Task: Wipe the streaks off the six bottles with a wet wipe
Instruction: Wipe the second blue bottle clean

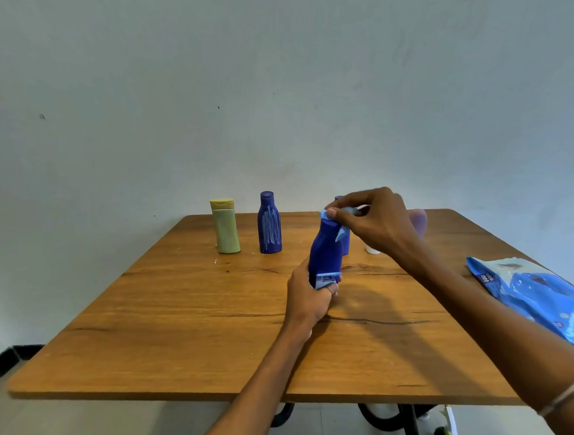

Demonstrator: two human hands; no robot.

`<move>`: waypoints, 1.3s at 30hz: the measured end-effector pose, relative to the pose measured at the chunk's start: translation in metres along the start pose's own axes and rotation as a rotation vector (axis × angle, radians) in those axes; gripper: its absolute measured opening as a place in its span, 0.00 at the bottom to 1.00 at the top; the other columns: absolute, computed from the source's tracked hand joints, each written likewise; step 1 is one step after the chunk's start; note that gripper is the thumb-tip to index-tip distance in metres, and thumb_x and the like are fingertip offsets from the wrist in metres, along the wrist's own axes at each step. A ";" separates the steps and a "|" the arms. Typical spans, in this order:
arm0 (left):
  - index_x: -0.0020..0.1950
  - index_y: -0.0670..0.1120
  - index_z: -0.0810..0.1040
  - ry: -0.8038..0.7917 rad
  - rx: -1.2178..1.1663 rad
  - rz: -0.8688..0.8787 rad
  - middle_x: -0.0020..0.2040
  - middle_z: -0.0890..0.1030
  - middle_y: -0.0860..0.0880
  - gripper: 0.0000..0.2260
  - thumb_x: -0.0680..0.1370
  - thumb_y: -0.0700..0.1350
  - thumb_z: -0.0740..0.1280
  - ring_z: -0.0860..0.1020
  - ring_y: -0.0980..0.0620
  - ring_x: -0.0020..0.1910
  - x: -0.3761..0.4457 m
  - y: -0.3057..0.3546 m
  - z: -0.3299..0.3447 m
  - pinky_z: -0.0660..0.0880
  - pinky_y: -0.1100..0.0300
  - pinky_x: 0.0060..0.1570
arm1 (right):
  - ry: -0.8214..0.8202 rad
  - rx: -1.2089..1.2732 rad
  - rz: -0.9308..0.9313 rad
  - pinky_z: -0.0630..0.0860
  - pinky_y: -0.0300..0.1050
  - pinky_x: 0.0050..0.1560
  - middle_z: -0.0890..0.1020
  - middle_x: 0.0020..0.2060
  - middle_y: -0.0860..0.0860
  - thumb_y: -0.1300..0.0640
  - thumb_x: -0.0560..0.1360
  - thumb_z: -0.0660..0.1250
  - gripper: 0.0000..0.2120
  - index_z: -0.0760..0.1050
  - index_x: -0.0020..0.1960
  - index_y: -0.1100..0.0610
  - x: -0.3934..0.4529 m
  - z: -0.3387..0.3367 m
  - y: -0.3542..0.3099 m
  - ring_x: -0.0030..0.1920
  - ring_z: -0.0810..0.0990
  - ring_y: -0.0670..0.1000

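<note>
Gripping the blue bottle [325, 252] round its base, your left hand [310, 297] has its fingers curled about the bottom end, just right of the frame's centre, which looks meant to steady the bottle against the rubbing above and leaves nearly all of its body bare for the wipe. Your right hand [376, 220] sits directly above and a little to the right, thumb and fingertips pinched on a pale blue wet wipe [340, 229] that is pressed against the bottle's top and shoulder; so the thing you are cleaning lies between your two hands, held at one end and rubbed at the other, tilted slightly and apparently lifted off the wooden table [185, 320] (whether the base touches the top, I cannot tell). No streaks show on the side facing you. Further back, left of centre, stand a yellow bottle [226, 226] and a second blue bottle [269, 223], the latter with white scribbles down its front, so by my reckoning it is yet to be wiped. More bottles stand behind your right hand, mostly hidden, and I cannot count them. The blue wipes packet [542, 296] lies flat at the right edge of the frame, close by your right forearm, handy for a fresh wipe.
</note>
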State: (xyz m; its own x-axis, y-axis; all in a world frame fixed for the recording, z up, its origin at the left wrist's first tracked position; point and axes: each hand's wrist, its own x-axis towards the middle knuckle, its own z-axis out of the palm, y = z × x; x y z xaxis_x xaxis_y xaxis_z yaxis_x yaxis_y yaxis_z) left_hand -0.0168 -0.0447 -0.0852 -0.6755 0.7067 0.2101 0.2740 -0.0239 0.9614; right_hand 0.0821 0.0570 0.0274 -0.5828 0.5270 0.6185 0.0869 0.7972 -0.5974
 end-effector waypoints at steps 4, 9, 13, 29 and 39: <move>0.54 0.56 0.74 -0.035 -0.045 -0.009 0.49 0.84 0.48 0.18 0.77 0.33 0.70 0.83 0.51 0.49 0.001 0.001 -0.001 0.82 0.56 0.50 | 0.059 0.244 0.086 0.83 0.41 0.49 0.87 0.46 0.43 0.53 0.76 0.74 0.04 0.84 0.50 0.47 -0.020 0.009 0.009 0.49 0.84 0.43; 0.60 0.48 0.76 -0.148 -0.060 0.018 0.51 0.85 0.46 0.14 0.78 0.34 0.69 0.83 0.48 0.49 0.000 -0.001 -0.003 0.81 0.55 0.49 | 0.234 0.321 0.154 0.83 0.40 0.47 0.87 0.47 0.46 0.52 0.75 0.75 0.08 0.85 0.53 0.52 -0.032 0.021 0.016 0.49 0.85 0.43; 0.65 0.50 0.73 -0.183 -0.139 -0.003 0.54 0.84 0.46 0.17 0.79 0.36 0.68 0.82 0.50 0.49 0.000 -0.002 -0.005 0.79 0.59 0.44 | 0.273 0.395 0.239 0.82 0.35 0.45 0.86 0.47 0.45 0.54 0.73 0.77 0.10 0.84 0.53 0.52 -0.039 0.037 0.026 0.48 0.85 0.41; 0.60 0.49 0.75 -0.041 -0.341 -0.116 0.53 0.83 0.44 0.07 0.84 0.44 0.63 0.84 0.48 0.50 0.012 -0.004 -0.006 0.82 0.55 0.48 | -0.084 0.405 0.546 0.82 0.37 0.39 0.86 0.47 0.50 0.61 0.75 0.74 0.08 0.80 0.53 0.55 -0.083 0.062 0.054 0.44 0.86 0.44; 0.58 0.44 0.80 -0.021 -0.417 -0.105 0.52 0.85 0.43 0.10 0.78 0.43 0.71 0.84 0.46 0.52 0.020 -0.005 -0.003 0.81 0.51 0.54 | -0.070 0.675 0.783 0.84 0.42 0.44 0.87 0.44 0.56 0.67 0.76 0.70 0.09 0.79 0.56 0.62 -0.079 0.072 0.043 0.44 0.88 0.51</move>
State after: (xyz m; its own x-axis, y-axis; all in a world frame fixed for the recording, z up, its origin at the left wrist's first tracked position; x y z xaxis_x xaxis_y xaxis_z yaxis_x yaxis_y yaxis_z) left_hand -0.0339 -0.0325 -0.0856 -0.6697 0.7348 0.1075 -0.0991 -0.2319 0.9677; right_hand 0.0742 0.0281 -0.0835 -0.6060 0.7909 -0.0850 0.0036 -0.1041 -0.9946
